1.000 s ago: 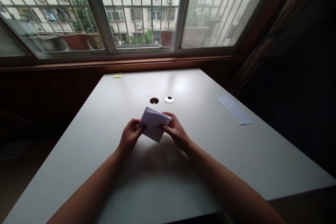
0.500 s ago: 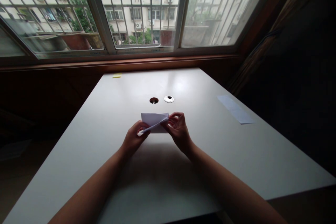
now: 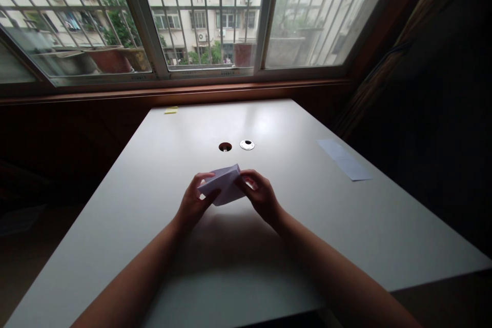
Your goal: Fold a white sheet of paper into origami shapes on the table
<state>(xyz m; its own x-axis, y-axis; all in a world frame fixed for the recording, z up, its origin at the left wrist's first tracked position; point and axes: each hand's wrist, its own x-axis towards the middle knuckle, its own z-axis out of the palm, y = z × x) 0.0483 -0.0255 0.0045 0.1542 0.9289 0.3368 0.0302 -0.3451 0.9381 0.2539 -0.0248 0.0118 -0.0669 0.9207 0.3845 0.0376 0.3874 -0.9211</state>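
A folded sheet of white paper is held up between my two hands over the middle of the white table. My left hand grips its left end, with the thumb on the near face and the fingers behind. At the right edge, my right hand pinches the paper between thumb and fingers. The paper is tilted, its upper right corner raised. Its far side and some of my fingertips are hidden.
Beyond the paper are a round hole in the tabletop and a round silver cover beside it. A paper strip lies near the right edge. Yellow sticky notes are at the far left corner. A barred window stands behind.
The folded paper has turned and tilted between my hands, its left side lower. My left fingers have shifted along the paper's left end, and both hands still hold it.
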